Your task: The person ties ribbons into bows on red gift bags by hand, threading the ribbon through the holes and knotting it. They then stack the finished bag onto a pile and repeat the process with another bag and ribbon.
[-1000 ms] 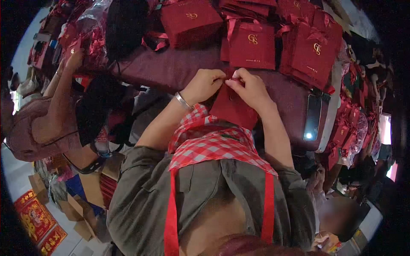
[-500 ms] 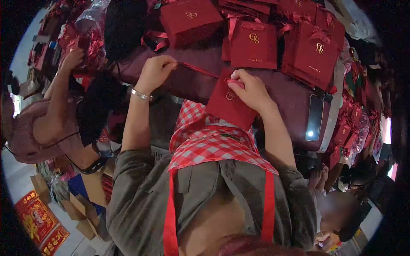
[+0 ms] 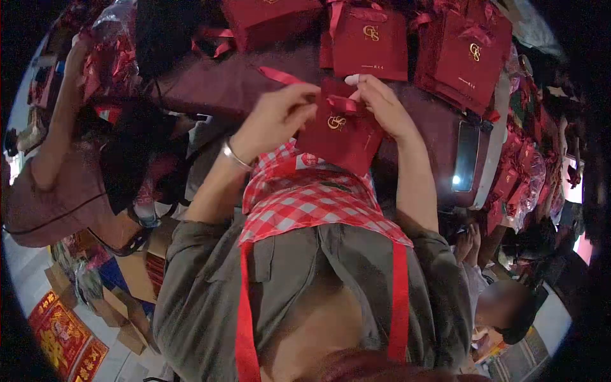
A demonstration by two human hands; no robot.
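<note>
A small dark red paper gift bag (image 3: pixel 344 137) with a gold monogram lies tilted against the table's near edge, above my lap. My right hand (image 3: pixel 385 108) is closed on its upper right edge, pinching the ribbon there; one fingertip has a white cover. A pink-red ribbon (image 3: pixel 342 103) crosses the upper front of the bag. At the bag's left side is my left hand (image 3: pixel 273 121), slightly blurred, fingers curled with a gap between thumb and forefinger. Just beyond it a loose ribbon end (image 3: pixel 277 75) sticks out to the left.
Matching red bags (image 3: pixel 369 44) stand and lie along the far side, with a stack (image 3: pixel 468 63) at the right. A phone (image 3: pixel 466 156) with a lit spot lies on the maroon table cover. People sit at both sides; cardboard boxes (image 3: pixel 124 312) are at lower left.
My left hand has moved right from the outstretched ribbon to the bag's side, letting the ribbon end go. My right hand remains at the bag's top. The view has shifted slightly.
</note>
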